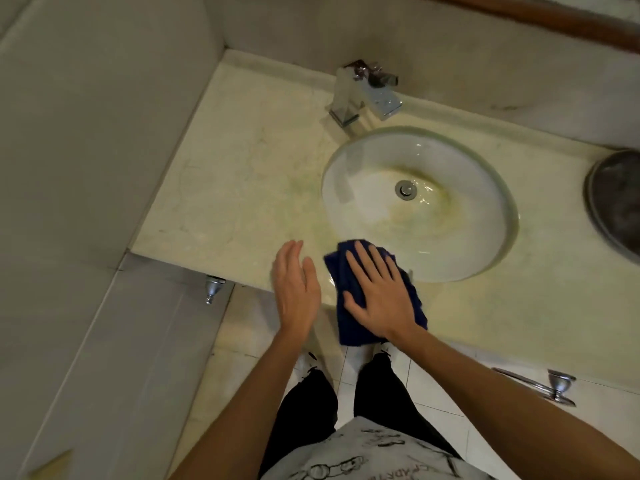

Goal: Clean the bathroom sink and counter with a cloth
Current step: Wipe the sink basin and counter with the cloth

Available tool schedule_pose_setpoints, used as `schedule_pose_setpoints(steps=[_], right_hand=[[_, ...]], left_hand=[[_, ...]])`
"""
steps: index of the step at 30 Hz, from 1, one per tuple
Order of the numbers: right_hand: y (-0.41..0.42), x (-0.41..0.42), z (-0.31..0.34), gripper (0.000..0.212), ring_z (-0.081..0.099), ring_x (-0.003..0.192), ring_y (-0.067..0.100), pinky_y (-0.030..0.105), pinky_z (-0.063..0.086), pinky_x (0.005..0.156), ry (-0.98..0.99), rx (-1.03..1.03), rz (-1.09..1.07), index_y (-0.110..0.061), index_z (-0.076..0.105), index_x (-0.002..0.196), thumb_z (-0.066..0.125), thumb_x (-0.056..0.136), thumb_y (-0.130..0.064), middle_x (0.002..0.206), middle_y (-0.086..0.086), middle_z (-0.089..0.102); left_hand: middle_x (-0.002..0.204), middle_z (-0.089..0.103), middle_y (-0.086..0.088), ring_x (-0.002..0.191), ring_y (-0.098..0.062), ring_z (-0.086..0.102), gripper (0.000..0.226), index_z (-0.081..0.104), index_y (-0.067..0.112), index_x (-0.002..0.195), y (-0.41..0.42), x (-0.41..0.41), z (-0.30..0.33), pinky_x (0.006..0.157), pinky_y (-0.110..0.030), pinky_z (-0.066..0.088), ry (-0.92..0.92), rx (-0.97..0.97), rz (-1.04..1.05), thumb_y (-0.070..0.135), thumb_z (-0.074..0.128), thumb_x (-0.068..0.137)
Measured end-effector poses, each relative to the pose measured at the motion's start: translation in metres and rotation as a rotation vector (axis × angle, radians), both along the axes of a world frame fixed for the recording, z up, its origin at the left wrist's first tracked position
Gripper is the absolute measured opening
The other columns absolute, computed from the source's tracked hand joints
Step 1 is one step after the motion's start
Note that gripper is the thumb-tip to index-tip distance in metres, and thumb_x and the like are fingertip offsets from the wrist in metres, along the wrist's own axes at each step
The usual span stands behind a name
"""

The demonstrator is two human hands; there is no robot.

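One blue cloth [349, 320], soft and crumpled, under the right hand [377, 299], fingers flat and spread, at the bench [242, 188] edge. Left hand [294, 292] just beside it, fingers straight, holding nothing. Beyond them one round glossy sink [450, 244] (yellow-stained) and one boxy metal tap [363, 95].

Cloth [349, 327] dark blue. Sink basin [460, 244] white, yellowish staining round drain [404, 189]. Desk [249, 174] cream, faint veining. Faucet [363, 95] chrome. Trousers [308, 410] black.
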State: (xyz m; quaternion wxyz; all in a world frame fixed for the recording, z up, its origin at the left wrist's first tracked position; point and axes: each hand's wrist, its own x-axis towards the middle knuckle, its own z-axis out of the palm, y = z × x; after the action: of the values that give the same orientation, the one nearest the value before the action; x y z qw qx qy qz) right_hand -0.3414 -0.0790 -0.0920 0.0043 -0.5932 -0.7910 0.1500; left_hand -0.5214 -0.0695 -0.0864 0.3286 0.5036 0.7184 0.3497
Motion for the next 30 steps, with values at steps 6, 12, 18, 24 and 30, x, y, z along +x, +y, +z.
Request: schedule_pose_setpoints(steps=[6, 12, 18, 24, 30], right_hand=[[-0.016, 0.048, 0.019, 0.068, 0.006, 0.157, 0.015, 0.042, 0.009, 0.127, 0.271, -0.035, -0.066, -0.022, 0.018, 0.162, 0.046, 0.104, -0.045, 0.17, -0.005, 0.009], [-0.059, 0.109, 0.028, 0.05, 0.057, 0.117, 0.026, 0.044, 0.048, 0.097, 0.309, 0.238, 0.129, -0.012, 0.064, 0.131, 0.07, 0.087, -0.035, 0.129, 0.009, 0.058], [-0.059, 0.139, 0.003, 0.074, 0.056, 0.12, 0.027, 0.039, 0.043, 0.104, -0.002, 0.119, 0.479, -0.018, 0.056, 0.139, 0.074, 0.073, -0.046, 0.136, 0.006, 0.057], [-0.006, 0.136, 0.043, 0.034, 0.064, 0.079, 0.019, 0.037, 0.051, 0.079, 0.422, -0.141, 0.25, -0.024, 0.073, 0.104, 0.054, 0.078, -0.035, 0.089, -0.005, 0.071], [0.078, 0.125, 0.066, 0.074, 0.055, 0.121, 0.027, 0.041, 0.046, 0.101, 0.237, -0.194, 0.249, -0.022, 0.044, 0.148, 0.063, 0.086, -0.058, 0.142, 0.004, 0.054]], left_hand=[[0.137, 0.04, 0.004, 0.125, -0.019, 0.049, 0.039, 0.051, 0.016, 0.136, -0.054, 0.06, 0.016, 0.107, -0.045, 0.046, -0.011, -0.031, 0.035, 0.022, 0.057, 0.098], [0.135, 0.053, -0.004, 0.121, -0.021, 0.053, 0.063, 0.055, 0.014, 0.132, -0.103, 0.078, 0.012, 0.1, -0.034, 0.046, 0.337, 0.146, -0.489, 0.032, 0.076, 0.075], [0.13, 0.063, -0.012, 0.116, -0.03, 0.057, 0.08, 0.054, 0.014, 0.133, -0.088, 0.079, -0.01, 0.094, -0.04, 0.055, 0.788, 0.074, -0.756, 0.018, 0.091, 0.062], [0.104, 0.075, 0.0, 0.092, -0.025, 0.069, 0.047, 0.072, 0.018, 0.115, -0.046, 0.07, 0.051, 0.079, -0.035, 0.055, 0.396, -0.107, -0.698, 0.028, 0.063, 0.07], [0.144, 0.056, -0.004, 0.13, -0.025, 0.052, 0.061, 0.05, 0.018, 0.146, 0.03, 0.061, 0.081, 0.102, -0.044, 0.05, 0.508, -0.198, -0.445, 0.015, 0.06, 0.086]])
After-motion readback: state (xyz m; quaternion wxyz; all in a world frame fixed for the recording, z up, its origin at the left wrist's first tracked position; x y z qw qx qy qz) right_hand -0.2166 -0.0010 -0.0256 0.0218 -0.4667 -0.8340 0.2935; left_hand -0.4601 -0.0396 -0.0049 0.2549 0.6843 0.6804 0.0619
